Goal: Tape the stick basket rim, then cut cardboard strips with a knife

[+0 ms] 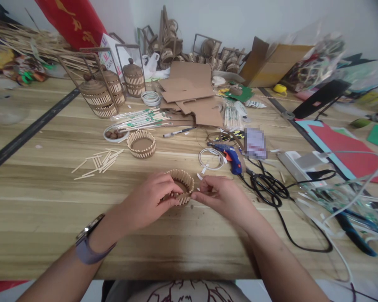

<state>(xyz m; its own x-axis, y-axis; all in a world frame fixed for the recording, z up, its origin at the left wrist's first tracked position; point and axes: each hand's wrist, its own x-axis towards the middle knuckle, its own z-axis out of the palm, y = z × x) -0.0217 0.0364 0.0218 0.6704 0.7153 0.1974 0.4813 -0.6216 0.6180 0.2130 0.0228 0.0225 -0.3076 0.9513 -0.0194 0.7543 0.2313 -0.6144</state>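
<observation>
A small round basket (186,178) of upright wooden sticks on a brown base stands on the wooden table in front of me. My left hand (157,193) grips its near left wall between thumb and fingers. At its right side, my right hand (219,193) pinches a thin brown strip that runs along the basket's near rim. A similar stick ring (141,144) sits farther back to the left, beside loose short sticks (105,161). Behind it, a white dish (113,134) holds brown balls. To the right lies a blue glue gun (234,159) next to white rings (211,158).
Finished lidded baskets (99,98) with tall handles stand at the back left. Cardboard sheets (189,84) lie at the back middle. A coiled black cable (269,188), a white power strip (305,167) and blue-handled pliers (354,233) are on the right.
</observation>
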